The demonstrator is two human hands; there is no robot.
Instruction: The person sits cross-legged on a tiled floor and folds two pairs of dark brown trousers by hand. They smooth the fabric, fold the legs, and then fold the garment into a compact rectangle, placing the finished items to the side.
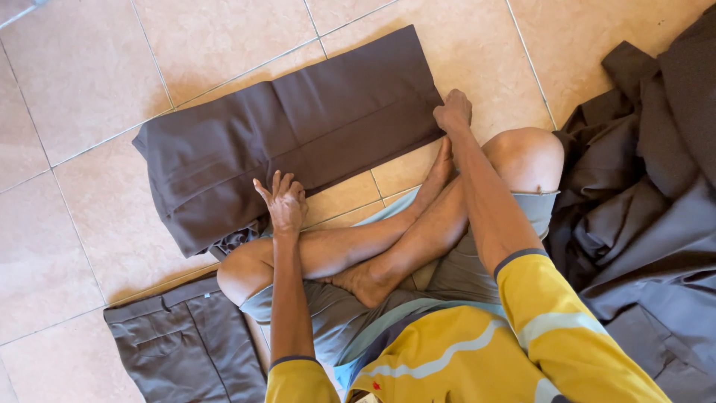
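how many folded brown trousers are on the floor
2: one long folded dark brown pair of trousers ahead under both hands, one smaller folded pair at lower left. The loose brown cloth pile at right may hide more.

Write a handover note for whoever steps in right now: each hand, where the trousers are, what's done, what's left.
Left hand: open, fingers spread, pressing the near edge of the folded brown trousers on the tiled floor.
Right hand: closed on the trousers' right end.
Done: this pair lies folded flat; another folded pair lies beside the left knee.
Left: a heap of unfolded dark garments lies to the right.
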